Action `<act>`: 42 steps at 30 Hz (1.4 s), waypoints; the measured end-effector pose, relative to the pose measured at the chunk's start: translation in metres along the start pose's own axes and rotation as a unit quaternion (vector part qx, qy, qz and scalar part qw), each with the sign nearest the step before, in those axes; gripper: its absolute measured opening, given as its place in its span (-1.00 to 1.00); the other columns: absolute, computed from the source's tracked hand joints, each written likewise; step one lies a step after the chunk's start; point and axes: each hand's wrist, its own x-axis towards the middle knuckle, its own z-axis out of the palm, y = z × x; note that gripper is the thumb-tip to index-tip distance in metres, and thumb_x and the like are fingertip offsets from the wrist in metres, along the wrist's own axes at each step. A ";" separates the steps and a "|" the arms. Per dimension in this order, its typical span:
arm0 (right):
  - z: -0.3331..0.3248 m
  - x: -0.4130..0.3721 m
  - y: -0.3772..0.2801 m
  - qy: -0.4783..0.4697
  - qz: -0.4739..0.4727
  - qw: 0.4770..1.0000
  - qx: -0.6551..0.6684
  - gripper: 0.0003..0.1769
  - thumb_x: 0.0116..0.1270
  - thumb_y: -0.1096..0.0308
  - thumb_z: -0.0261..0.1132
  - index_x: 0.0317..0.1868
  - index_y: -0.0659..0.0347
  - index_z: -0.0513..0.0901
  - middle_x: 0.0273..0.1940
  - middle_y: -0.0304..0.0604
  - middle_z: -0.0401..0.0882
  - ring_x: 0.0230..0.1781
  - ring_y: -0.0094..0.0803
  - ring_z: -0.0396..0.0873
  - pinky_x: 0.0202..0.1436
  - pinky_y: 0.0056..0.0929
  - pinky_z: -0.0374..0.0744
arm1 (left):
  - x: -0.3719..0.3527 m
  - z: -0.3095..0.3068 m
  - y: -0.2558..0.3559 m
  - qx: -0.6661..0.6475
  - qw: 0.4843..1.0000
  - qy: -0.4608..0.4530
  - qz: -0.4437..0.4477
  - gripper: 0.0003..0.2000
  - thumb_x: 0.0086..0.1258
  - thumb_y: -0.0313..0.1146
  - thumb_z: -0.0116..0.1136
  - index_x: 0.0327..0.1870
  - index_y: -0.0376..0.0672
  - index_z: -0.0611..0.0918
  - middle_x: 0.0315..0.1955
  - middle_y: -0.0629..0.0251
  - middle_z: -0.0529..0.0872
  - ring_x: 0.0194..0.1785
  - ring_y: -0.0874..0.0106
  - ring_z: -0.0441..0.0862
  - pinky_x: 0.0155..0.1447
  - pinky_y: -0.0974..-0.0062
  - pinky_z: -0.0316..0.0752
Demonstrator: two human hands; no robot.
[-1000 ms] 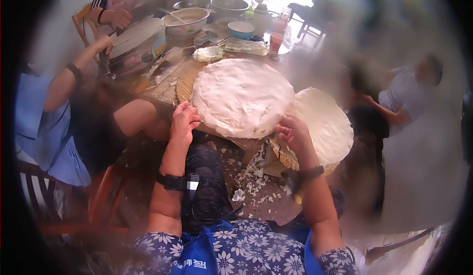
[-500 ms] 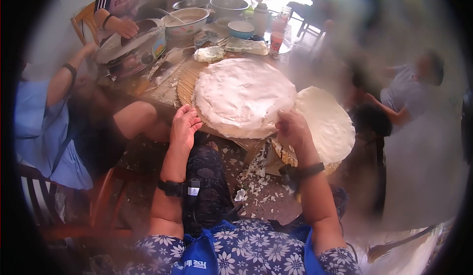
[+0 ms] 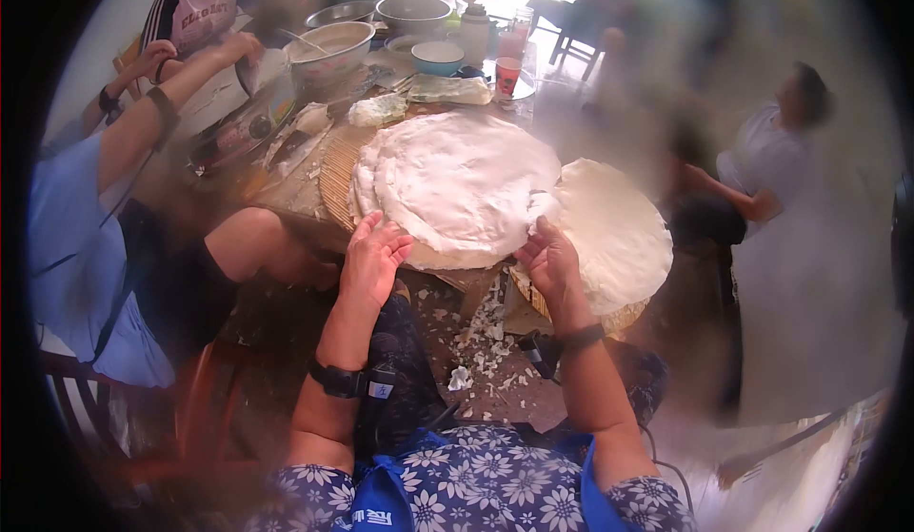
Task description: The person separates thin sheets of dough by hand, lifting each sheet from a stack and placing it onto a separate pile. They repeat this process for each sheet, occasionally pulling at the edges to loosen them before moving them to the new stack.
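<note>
Stack of thin, white, round sheets (image 3: 462, 184) lies mid-frame; left hand (image 3: 376, 258) is open at the rim, right hand (image 3: 550, 258) seems to pinch it — uneven pulling could tear.

Enamel basin (image 3: 328, 46) behind pale round sheets (image 3: 462, 180).

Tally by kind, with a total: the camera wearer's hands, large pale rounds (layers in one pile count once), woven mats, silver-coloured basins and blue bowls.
Wearer's hands, left and right: 2
Large pale rounds: 2
Woven mats: 2
Silver-coloured basins: 2
Blue bowl: 1
Total: 9
</note>
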 end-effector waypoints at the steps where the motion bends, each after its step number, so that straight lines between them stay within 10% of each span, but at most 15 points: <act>1: -0.001 -0.003 0.000 0.002 0.005 1.000 -0.005 -0.77 0.32 0.31 0.17 -0.08 0.19 0.42 -0.35 -0.19 0.55 -0.42 -0.37 0.60 -0.46 -0.41 0.66 | -0.003 0.007 -0.005 0.006 1.000 -0.001 -0.004 -0.45 0.25 -0.53 0.06 0.25 -0.28 0.15 -0.17 0.11 0.51 -0.18 0.27 0.53 -0.10 0.41 0.46; 6: -0.004 0.007 0.005 -0.008 -0.049 0.995 -0.089 -0.66 0.18 0.47 0.24 -0.05 0.15 0.36 -0.32 -0.20 0.55 -0.41 -0.44 0.57 -0.50 -0.45 0.53 | -0.005 0.011 -0.011 0.012 1.000 -0.008 -0.016 -0.44 0.25 -0.52 0.07 0.26 -0.29 0.15 -0.15 0.10 0.51 -0.18 0.27 0.53 -0.09 0.39 0.46; 16: 0.005 0.017 -0.019 -0.007 -0.138 0.985 0.104 -0.60 0.22 0.64 0.10 0.09 0.26 0.34 -0.04 -0.08 0.47 -0.02 -0.26 0.51 0.04 -0.26 0.57 | -0.004 0.046 -0.038 -0.053 0.996 -0.047 -0.052 -0.72 0.26 -0.54 0.06 -0.03 -0.20 0.36 -0.22 0.19 0.51 -0.12 0.28 0.52 0.02 0.33 0.47; 36: -0.008 0.035 -0.203 -0.079 -0.237 0.945 -0.211 -0.43 0.02 0.66 0.18 0.12 0.25 0.34 -0.23 -0.15 0.51 -0.34 -0.40 0.57 -0.36 -0.44 0.61 | 0.042 0.137 -0.115 -0.222 0.967 -0.043 -0.117 -0.77 0.29 -0.35 0.12 -0.04 -0.10 0.52 -0.10 0.30 0.60 -0.02 0.32 0.54 0.09 0.22 0.46; 42: -0.106 0.005 -0.252 -0.111 -0.284 0.944 -0.127 -0.38 0.06 0.68 0.09 0.21 0.38 0.26 0.02 -0.07 0.46 0.00 -0.29 0.52 0.15 -0.36 0.48 | 0.034 0.192 -0.175 -0.216 0.955 -0.151 -0.135 -0.80 0.23 -0.48 0.16 -0.12 -0.13 0.56 -0.18 0.32 0.64 -0.07 0.37 0.57 0.05 0.33 0.51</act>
